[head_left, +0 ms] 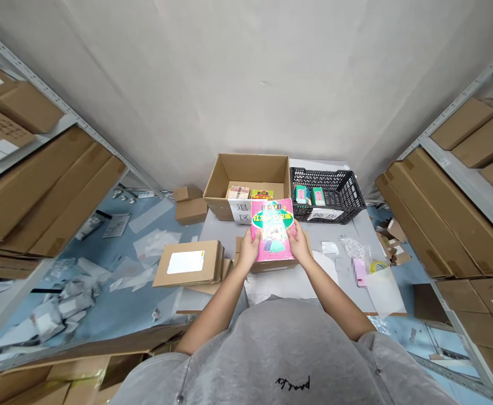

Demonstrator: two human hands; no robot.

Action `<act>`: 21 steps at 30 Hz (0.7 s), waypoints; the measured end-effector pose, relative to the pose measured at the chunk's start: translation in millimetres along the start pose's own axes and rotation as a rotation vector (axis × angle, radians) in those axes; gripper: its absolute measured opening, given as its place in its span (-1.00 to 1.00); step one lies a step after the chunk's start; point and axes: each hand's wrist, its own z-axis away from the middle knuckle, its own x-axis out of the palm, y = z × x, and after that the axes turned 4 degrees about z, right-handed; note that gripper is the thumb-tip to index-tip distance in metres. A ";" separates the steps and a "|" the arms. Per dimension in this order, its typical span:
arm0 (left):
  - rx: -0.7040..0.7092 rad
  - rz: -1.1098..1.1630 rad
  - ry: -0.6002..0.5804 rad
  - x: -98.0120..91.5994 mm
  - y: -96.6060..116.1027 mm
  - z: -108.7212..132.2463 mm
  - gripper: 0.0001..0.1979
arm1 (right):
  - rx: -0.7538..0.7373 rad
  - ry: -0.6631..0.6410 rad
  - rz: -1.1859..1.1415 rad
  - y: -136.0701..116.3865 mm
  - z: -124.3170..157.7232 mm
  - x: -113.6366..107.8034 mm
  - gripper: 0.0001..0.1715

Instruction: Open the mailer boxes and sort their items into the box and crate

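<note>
Grey tee point(272, 349) fills the bottom of the view. Left hand point(249, 247) and right hand point(299, 242) are closed on the lower side edges of a pink picture book point(272, 229), holding it up, tilted, just above a flat cardboard carton point(278, 265). Looks like a two-handed hold right now, and any next move calls for keeping that grip steady. Further back there's an open cardboard box point(246, 171) with small books point(238, 192) inside, and a black plastic crate point(335, 183) right beside it.
</note>
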 end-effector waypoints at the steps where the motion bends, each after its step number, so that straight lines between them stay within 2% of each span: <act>1: -0.001 -0.091 0.034 0.1 0.9 0.6 -0.33 | 0.005 0.023 0.016 -2.5 0.4 0.6 -0.33; 3: 0.007 -0.200 0.084 3.6 3.3 2.1 -0.24 | 0.001 0.054 0.083 -10.1 3.1 2.8 -0.41; 5: 0.012 -0.128 0.050 11.8 7.4 4.5 -0.25 | -0.030 0.046 0.165 -21.0 8.6 7.2 -0.49; 9: -0.076 0.400 -0.181 30.3 21.0 10.7 -0.35 | -0.140 -0.082 0.318 -43.4 29.1 24.3 -0.51; 11: -0.122 0.614 -0.213 32.2 26.5 11.7 -0.33 | -0.209 -0.170 0.373 -50.3 40.8 32.3 -0.45; 14: -0.168 0.734 -0.123 22.2 27.3 7.4 -0.30 | -0.290 -0.249 0.395 -52.7 50.4 33.4 -0.39; 17: -0.203 0.762 -0.022 5.1 20.7 -1.2 -0.27 | -0.301 -0.160 0.381 -47.3 44.2 22.5 -0.40; 19: -0.214 0.772 0.005 -4.9 16.3 -6.7 -0.27 | -0.224 -0.056 0.316 -40.3 33.7 16.1 -0.36; 21: -0.205 0.761 -0.007 -12.5 13.3 -11.1 -0.28 | -0.078 -0.050 0.142 -31.9 22.4 14.6 -0.28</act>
